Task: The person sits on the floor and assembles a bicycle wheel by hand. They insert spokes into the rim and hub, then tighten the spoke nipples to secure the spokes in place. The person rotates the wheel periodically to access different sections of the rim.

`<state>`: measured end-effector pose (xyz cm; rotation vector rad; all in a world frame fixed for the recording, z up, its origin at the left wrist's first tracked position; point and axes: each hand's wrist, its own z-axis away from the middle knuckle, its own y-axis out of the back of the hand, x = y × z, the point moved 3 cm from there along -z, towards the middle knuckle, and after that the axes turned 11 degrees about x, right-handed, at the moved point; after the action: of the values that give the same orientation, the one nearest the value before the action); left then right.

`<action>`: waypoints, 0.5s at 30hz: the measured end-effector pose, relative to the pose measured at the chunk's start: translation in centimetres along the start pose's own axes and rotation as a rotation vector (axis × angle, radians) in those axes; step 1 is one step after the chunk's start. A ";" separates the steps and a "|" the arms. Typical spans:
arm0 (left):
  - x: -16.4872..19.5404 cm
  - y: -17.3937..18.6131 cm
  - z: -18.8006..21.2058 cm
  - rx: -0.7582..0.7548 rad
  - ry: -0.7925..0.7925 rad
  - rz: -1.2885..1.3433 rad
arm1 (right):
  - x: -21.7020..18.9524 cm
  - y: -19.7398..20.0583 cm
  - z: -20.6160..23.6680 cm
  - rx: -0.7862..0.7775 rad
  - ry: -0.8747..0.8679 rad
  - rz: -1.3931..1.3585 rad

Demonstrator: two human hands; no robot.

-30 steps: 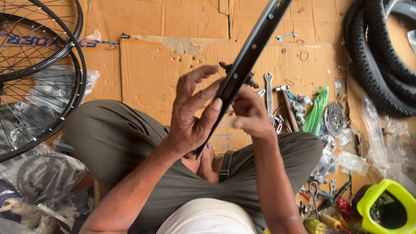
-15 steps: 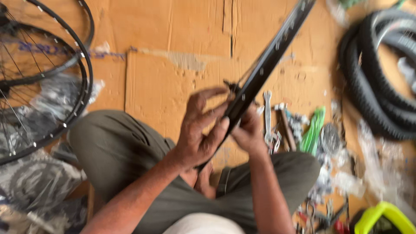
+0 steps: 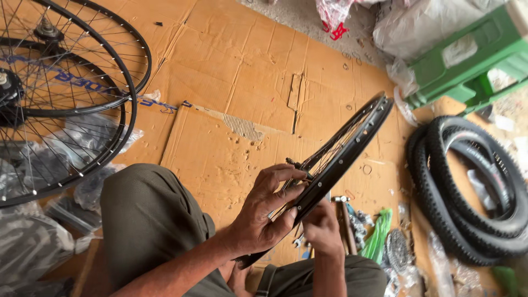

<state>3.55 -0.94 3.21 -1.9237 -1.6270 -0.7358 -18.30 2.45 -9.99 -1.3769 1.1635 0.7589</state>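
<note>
— What do I have in hand now, can you tell me?

— I am sitting on the cardboard sheets [image 3: 247,82] with the black bicycle rim [image 3: 352,148] stood on its edge in front of my knees; it runs from the near middle up toward the far right. My left hand [image 3: 264,214] is closed around the near part of the rim, thumb and fingers curled on the spokes [image 3: 330,148] where they meet it; my right hand [image 3: 323,228] sits just behind the rim, near side, and its fingers are hidden by it, so whether they pinch something I cannot tell.

— So which step is it?

— I judge it is the lacing of the spokes into the rim holes (the hands work at one hole only); not yet finished, I think.

— And the next move?

— It calls for a small, exact fingertip motion; the left hand must keep the rim steady while the right one seats the spoke end.

— What lies around?

— Two built wheels [image 3: 55,99] at the far left; a pile of tyres [image 3: 473,192] at the right; wrenches [image 3: 344,217] and green strips [image 3: 379,234] just right of my hands; a green stool [image 3: 467,55] far right.
</note>
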 end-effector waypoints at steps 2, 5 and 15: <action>0.0 0.0 0.1 0.016 0.008 0.053 | -0.6 -0.8 0.0 -0.116 -0.046 -0.309; -0.1 -0.3 0.1 0.005 0.042 0.094 | -1.2 -1.5 -0.6 0.182 0.037 0.278; -0.1 -0.2 0.8 0.004 0.045 0.073 | -2.0 -1.1 0.3 0.197 0.069 0.340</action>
<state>3.39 -0.45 2.59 -1.9390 -1.5224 -0.7401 -17.88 3.02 -7.78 -1.0611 1.5087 0.8135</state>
